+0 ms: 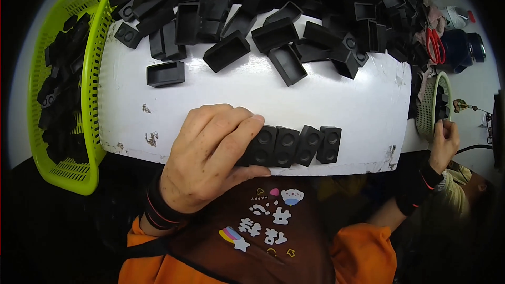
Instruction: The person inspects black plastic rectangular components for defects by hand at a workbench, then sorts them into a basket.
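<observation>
A row of small black rectangular blocks (286, 147), each with two round recesses on its face, stands at the board's near edge. My left hand (210, 150) curls round the left end of this row, thumb in front and fingers over the top, hiding part of it. The rightmost block (330, 144) stands slightly apart from the others. Far to the right, my right hand (446, 139) is at the rim of a small pale green basket (425, 113). Its fingertips are drawn together against black pieces (441, 102) there; what they pinch is too small to make out.
Many open black box-shaped shells (226, 51) heap across the back of the white board (210, 97). At left stands a lime-green basket (94, 100) of black parts. Red-handled scissors (435, 46) and a dark blue bottle (460, 50) are at right. Another person (463, 184) is partly visible at lower right.
</observation>
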Motion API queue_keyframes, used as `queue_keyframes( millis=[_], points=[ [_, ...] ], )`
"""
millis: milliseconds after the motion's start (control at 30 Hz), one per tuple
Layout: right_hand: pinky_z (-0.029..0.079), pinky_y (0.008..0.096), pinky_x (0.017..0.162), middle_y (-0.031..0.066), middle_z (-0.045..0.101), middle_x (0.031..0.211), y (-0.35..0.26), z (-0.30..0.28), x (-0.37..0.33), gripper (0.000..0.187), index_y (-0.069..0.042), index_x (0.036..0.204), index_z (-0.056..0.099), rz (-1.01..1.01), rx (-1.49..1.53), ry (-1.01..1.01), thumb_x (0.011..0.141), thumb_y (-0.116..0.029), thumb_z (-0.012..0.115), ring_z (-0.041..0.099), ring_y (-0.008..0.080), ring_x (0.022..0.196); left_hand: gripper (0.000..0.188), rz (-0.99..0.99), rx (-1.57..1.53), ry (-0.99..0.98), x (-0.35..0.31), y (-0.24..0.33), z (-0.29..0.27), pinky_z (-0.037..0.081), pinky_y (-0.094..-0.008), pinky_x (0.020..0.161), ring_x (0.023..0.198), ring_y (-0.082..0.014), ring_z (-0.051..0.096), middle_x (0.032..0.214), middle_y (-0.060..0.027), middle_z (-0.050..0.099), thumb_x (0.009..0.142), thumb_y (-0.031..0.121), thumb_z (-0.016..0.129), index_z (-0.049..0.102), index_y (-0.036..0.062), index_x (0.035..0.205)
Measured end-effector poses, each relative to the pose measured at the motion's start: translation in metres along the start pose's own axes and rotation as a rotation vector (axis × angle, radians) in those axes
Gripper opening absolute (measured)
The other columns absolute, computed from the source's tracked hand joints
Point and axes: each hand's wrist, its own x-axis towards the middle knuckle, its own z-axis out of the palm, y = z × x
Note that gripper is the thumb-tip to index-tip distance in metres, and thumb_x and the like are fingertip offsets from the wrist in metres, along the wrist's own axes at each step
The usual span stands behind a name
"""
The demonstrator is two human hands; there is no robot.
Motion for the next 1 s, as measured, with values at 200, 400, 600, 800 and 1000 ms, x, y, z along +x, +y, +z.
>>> queue_keyframes(
  millis=[200, 400, 600, 800, 1000],
  points=[
    [0.043, 0.0227, 0.066, 0.0043, 0.058, 0.085, -0.083, -0.032, -0.042, 0.035, 0.007, 0.117, 0.062, -0.062, 0.283, 0.126, 0.096, -0.021, 0.065, 0.05, 0.0087, 0.074, 0.073, -0.043, -0.024, -0.105, 0.008, 0.003, -0.009, 0.047, -0.0377, 0.082, 0.096, -0.0286, 0.06, 0.111, -0.0148, 0.061, 0.062, 0.03, 0.085, 0.059, -0.0039, 0.122],
    [0.042, 0.0372, 0.076, 0.0158, 0.052, 0.123, -0.202, -0.007, -0.109, 0.086, 0.002, 0.131, 0.053, -0.685, 0.596, -0.525, 0.063, -0.038, 0.086, 0.052, 0.0252, 0.092, 0.077, -0.08, -0.118, -0.058, 0.015, 0.002, -0.012, 0.049, -0.0377, 0.081, 0.095, -0.0301, 0.061, 0.109, -0.0167, 0.062, 0.061, 0.031, 0.087, 0.058, -0.0049, 0.123],
    [0.04, 0.0348, 0.072, 0.0085, 0.06, 0.109, -0.214, 0.016, -0.13, 0.067, -0.005, 0.12, 0.066, -0.705, 0.664, -0.372, 0.062, -0.031, 0.086, 0.048, 0.022, 0.085, 0.047, 0.011, 0.399, 0.066, 0.047, -0.035, -0.029, 0.052, -0.0329, 0.076, 0.091, -0.0251, 0.064, 0.103, -0.0142, 0.066, 0.073, 0.004, 0.079, 0.063, -0.0036, 0.117],
    [0.041, 0.0351, 0.073, 0.0096, 0.061, 0.106, -0.211, 0.015, -0.132, 0.068, -0.002, 0.119, 0.067, -0.729, 0.609, -0.324, 0.06, -0.031, 0.085, 0.051, 0.0228, 0.084, 0.041, -0.03, 0.281, 0.133, 0.045, -0.028, -0.021, 0.05, -0.0279, 0.06, 0.069, -0.0187, 0.059, 0.094, -0.0112, 0.066, 0.072, -0.004, 0.076, 0.065, -0.0044, 0.111],
    [0.035, 0.0367, 0.081, 0.0099, 0.061, 0.113, -0.215, 0.016, -0.133, 0.081, -0.001, 0.128, 0.059, -0.655, 0.659, -0.372, 0.059, -0.031, 0.089, 0.053, 0.0215, 0.087, 0.048, -0.206, 0.219, 0.163, -0.004, -0.006, -0.039, 0.047, -0.0245, 0.058, 0.074, -0.0167, 0.059, 0.093, -0.0132, 0.062, 0.067, -0.008, 0.076, 0.063, -0.0061, 0.113]
  ],
)
